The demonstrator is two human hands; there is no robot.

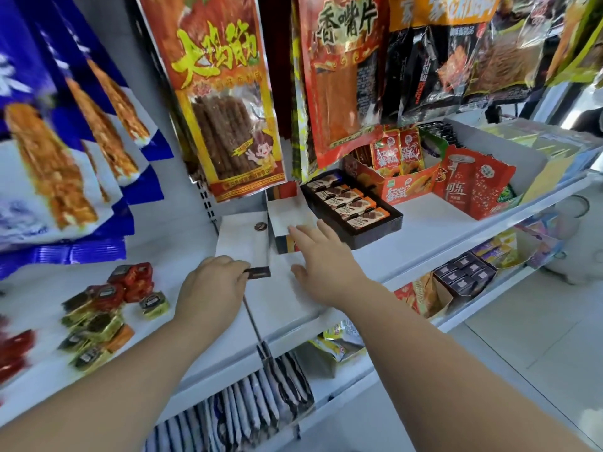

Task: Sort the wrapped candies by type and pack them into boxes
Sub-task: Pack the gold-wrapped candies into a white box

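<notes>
Dark candy pinched in left hand; right hand fingers spread; white box to be steadied before insertion.

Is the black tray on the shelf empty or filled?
Filled: the black tray holds a row of orange-and-brown wrapped bars side by side, with no lid on it.

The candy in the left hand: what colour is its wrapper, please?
The candy is dark brown, in the head view.
</notes>
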